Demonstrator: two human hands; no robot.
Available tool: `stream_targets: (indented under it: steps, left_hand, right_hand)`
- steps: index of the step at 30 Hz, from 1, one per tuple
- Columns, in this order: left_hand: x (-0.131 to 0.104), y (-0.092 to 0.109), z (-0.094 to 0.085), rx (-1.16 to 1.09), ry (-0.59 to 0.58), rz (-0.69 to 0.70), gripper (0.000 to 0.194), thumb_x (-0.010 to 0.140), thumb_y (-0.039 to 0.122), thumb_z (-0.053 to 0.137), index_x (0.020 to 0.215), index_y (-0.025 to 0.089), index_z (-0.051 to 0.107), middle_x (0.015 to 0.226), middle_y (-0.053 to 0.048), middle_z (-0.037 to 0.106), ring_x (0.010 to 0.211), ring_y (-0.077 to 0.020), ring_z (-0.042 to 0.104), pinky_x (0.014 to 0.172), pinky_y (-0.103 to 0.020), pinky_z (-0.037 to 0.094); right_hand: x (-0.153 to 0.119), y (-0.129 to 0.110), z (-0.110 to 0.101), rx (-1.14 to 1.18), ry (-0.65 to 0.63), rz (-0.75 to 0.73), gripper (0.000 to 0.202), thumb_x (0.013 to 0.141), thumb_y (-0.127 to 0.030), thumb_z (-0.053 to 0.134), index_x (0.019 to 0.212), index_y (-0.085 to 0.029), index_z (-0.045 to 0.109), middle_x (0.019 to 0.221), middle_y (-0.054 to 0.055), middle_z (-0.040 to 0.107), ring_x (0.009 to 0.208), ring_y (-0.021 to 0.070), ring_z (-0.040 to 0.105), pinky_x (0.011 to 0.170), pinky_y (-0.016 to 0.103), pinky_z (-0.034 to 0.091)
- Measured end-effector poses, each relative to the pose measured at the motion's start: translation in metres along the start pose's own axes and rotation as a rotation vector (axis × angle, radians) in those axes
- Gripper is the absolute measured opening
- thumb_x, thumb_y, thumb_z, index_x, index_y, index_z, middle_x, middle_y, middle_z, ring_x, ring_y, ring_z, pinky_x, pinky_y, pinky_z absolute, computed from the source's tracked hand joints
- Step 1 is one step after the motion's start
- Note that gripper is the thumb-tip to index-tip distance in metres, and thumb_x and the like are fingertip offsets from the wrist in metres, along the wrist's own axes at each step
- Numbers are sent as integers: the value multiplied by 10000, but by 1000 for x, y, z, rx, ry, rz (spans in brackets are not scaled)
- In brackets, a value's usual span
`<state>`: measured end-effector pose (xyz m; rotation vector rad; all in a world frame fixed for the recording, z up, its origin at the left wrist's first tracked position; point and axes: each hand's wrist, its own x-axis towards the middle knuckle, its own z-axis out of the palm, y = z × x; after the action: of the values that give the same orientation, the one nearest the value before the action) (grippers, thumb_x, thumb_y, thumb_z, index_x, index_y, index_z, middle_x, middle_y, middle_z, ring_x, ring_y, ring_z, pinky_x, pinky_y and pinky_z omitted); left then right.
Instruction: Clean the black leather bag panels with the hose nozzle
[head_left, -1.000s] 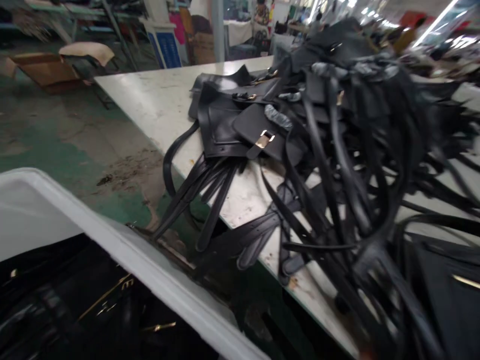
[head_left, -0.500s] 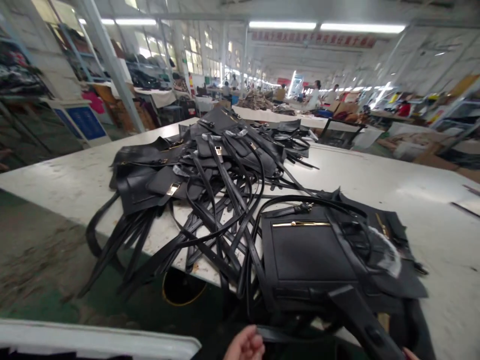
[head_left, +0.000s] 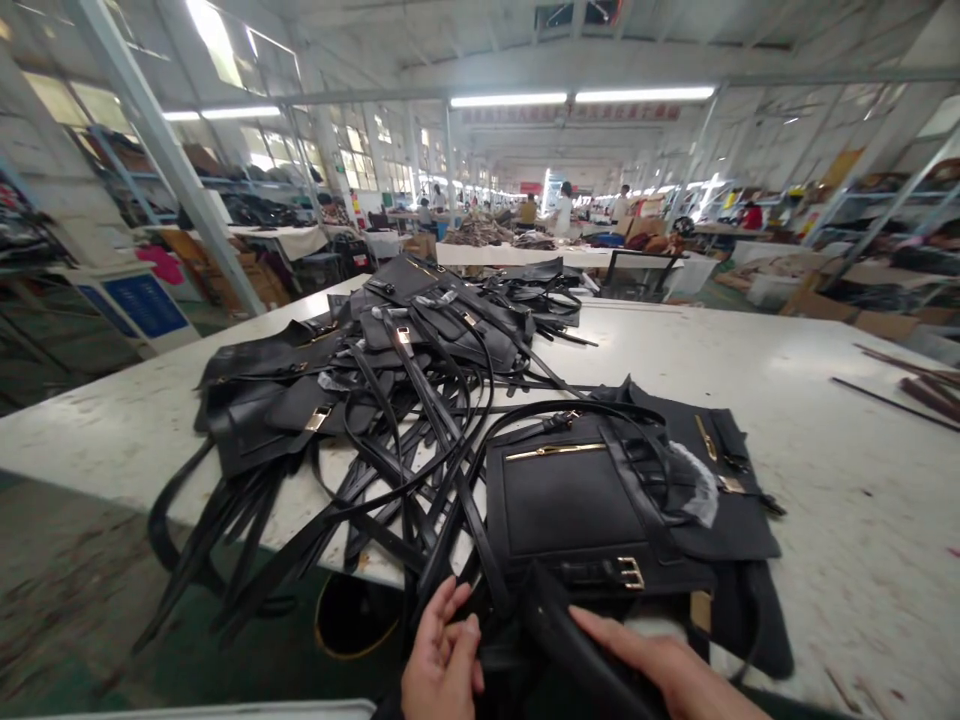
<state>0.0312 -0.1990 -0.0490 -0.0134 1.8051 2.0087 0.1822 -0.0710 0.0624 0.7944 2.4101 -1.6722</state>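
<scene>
My right hand (head_left: 664, 660) is closed on a black leather piece (head_left: 574, 650), gripped by its edge with the thumb along the top. My left hand (head_left: 442, 650) is at the table's near edge, fingers curled around the end of a dark strap (head_left: 501, 657); the grip is partly hidden. Just beyond both hands lies a black leather bag (head_left: 585, 500) with a gold zipper (head_left: 555, 451) and a gold buckle (head_left: 631, 573). Long black straps (head_left: 442, 430) tangle to its left, several hanging over the edge.
More black bags (head_left: 405, 320) are heaped on the white table (head_left: 847, 480). Below the edge is a dark round bin (head_left: 356, 615). Thin dark strips (head_left: 896, 402) lie at the right. A slanted metal post (head_left: 172, 160) rises behind on the left. People work far back.
The black leather piece has swung left and closer to my left hand, carried by my right hand. My left hand has risen slightly further into view. The head view has tilted up and shifted right.
</scene>
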Motion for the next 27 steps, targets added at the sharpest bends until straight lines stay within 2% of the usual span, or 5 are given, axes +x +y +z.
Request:
stream_targets:
  steps: [7, 13, 16, 20, 27]
  left_hand:
    - [2, 8, -6, 110, -128, -63, 621, 620, 357, 634, 1162, 102, 472, 1068, -144, 577, 793, -189, 585, 512, -223, 472]
    - [10, 15, -25, 47, 37, 111, 650, 547, 379, 697, 1120, 136, 511, 974, -95, 620, 747, -147, 585, 616, -212, 485]
    - [14, 23, -33, 43, 47, 163, 584, 542, 367, 707, 1058, 145, 549, 945, -77, 632, 820, -163, 587, 735, -230, 481]
    - [23, 39, -23, 98, -31, 170, 517, 579, 371, 677, 1034, 160, 556, 947, -72, 640, 899, -199, 586, 827, -295, 462]
    - [81, 70, 36, 306, -315, 270, 461, 711, 221, 532, 1161, 144, 471, 1102, -118, 588, 1013, -185, 549, 915, -325, 393]
  right_hand:
    - [34, 5, 19, 190, 3, -21, 742, 575, -134, 583, 1281, -263, 397, 1006, 2, 615, 758, 191, 588, 640, 229, 476]
    - [32, -4, 2, 538, 95, -52, 785, 595, -154, 569, 1327, -229, 297, 822, -14, 579, 475, 94, 475, 406, 185, 413]
    - [21, 9, -1, 341, 82, 14, 770, 586, -140, 563, 1315, -231, 333, 925, 11, 598, 573, 132, 537, 501, 212, 458]
    - [27, 27, 16, 29, 57, -29, 737, 539, -119, 608, 1245, -259, 451, 1164, 21, 529, 1045, 246, 479, 916, 299, 360]
    - [54, 25, 35, 45, 75, -136, 754, 553, -223, 700, 1260, -200, 438, 1268, 71, 463, 1163, 259, 395, 998, 337, 262]
